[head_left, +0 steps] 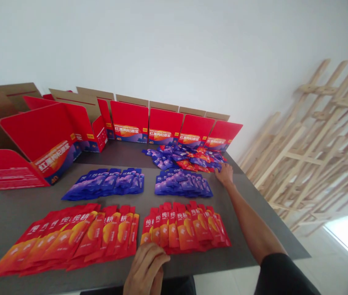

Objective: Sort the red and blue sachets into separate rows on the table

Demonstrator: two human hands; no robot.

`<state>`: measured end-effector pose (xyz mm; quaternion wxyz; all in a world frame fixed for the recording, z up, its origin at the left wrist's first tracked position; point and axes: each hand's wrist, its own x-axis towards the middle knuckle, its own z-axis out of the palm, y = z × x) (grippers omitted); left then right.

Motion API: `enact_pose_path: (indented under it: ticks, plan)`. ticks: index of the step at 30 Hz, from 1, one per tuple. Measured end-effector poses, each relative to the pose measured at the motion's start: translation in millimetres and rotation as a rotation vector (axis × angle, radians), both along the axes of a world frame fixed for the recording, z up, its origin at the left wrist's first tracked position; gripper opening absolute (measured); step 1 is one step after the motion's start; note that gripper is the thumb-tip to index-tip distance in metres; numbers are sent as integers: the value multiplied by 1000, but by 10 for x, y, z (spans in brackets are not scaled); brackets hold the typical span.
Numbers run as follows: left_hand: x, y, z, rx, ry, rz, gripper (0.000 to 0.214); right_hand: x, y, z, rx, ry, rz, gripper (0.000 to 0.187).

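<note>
My right hand [224,175] reaches to the right end of a loose pile of mixed pouches [180,156]. Its thumb and fingers close around the edge of a blue pouch [219,166] there. At the table's front edge, my left hand [147,267] is loosely curled with nothing visible in it. Just beyond it lies a fanned row of red pouches [181,227], and a second red row [66,235] spreads to the left. Behind these are two overlapping rows of blue pouches, one on the left [109,183] and one on the right [181,183].
Open red cartons [131,121] line the back of the grey table [238,229]. More cartons, flaps up, stand at the left, including a large one [48,143] near the blue pouches. Wooden easels [303,159] lean against the wall beyond the table's right edge.
</note>
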<state>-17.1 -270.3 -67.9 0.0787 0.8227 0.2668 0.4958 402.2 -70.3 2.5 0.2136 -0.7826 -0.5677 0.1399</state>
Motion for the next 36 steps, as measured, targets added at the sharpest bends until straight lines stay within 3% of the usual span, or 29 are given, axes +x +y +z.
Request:
enact_pose_path:
  ticks: [3, 10, 13, 17, 24, 36]
  plan:
    - [-18, 3, -26, -5, 10, 3, 32, -197, 135, -110, 108, -67, 65, 36]
    - [-15, 2, -8, -18, 19, 0, 32, -1242, 498, -361, 222, -195, 285, 36]
    - [-3, 1, 2, -17, 6, 7, 31, -1445, 644, -400, 290, -188, 462, 34]
    - [8, 0, 25, -9, 3, 25, 31, -1466, 788, -498, 257, -139, 635, 28]
    - [21, -4, 50, 0, -4, 32, 30, -1362, 781, -725, 264, -110, 607, 22]
    - [20, 15, 37, 14, -5, 36, 32, -1351, 522, -587, 252, -119, 656, 22]
